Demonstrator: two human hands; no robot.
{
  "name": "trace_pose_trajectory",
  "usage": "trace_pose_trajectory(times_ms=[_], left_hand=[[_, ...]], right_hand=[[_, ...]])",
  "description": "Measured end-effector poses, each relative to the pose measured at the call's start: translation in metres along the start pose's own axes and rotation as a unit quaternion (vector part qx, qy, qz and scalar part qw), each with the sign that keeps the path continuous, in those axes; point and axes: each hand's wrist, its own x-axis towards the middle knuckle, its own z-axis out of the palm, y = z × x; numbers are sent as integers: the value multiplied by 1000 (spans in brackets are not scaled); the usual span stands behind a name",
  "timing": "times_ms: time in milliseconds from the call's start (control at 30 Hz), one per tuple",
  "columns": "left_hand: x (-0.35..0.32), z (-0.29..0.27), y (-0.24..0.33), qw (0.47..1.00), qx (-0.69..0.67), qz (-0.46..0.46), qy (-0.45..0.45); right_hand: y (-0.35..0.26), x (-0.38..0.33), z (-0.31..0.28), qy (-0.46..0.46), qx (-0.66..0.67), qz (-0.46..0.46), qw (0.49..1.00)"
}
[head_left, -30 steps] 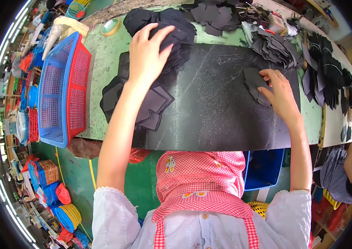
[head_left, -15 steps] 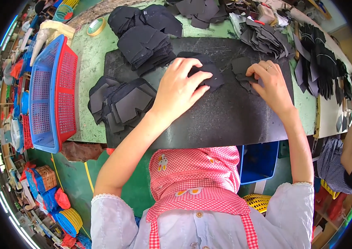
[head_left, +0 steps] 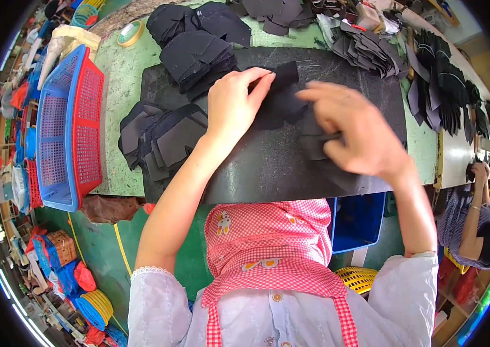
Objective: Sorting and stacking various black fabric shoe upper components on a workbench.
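Black fabric cut piece [head_left: 282, 95] lies on the dark cutting mat [head_left: 268, 168], near the mat's far middle, and both hands are on it. The left hand [head_left: 234, 104] presses down on its left part with fingers stretched flat and together, fingertips reaching toward a small square tab at the piece's top edge. The right hand [head_left: 356, 128] is curled, pinching the right edge of the dark material between thumb and fingers; whether that is the same piece or a second one lying on it cannot be told, since black lies on black. Left of the left forearm, a loose stack of dark grey cut pieces [head_left: 161, 139] spreads over the mat's left edge. Beyond the hands, a heap of black pieces [head_left: 198, 55] sits at the mat's far left corner, with more black pieces [head_left: 366, 49] piled at the far right. The mat rests on a green bench [head_left: 119, 87]. A blue and red plastic basket [head_left: 65, 127] stands at the bench's left end, and a roll of tape [head_left: 130, 33] lies beyond it. Another person [head_left: 476, 220] sits at the far right.
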Motion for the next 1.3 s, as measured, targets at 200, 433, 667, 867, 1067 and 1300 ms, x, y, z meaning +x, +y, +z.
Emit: trace_pose_trajectory(times_ms=[200, 433, 667, 867, 1067, 1300], left_hand=[[-22, -34, -1, 955, -222, 23, 196], [-111, -30, 18, 952, -39, 252, -168], [-47, 37, 71, 961, -94, 240, -102], [-44, 87, 79, 947, 76, 275, -148], [-50, 74, 72, 947, 88, 282, -129], [-129, -3, 47, 938, 94, 242, -228]], right_hand=[[7, -4, 38, -20, 34, -2, 999], [53, -15, -3, 80, -60, 30, 995], [73, -53, -9, 88, -16, 87, 992], [90, -100, 1, 252, 342, 246, 871], [74, -79, -18, 428, 510, 248, 704], [21, -66, -24, 258, 459, 336, 781]])
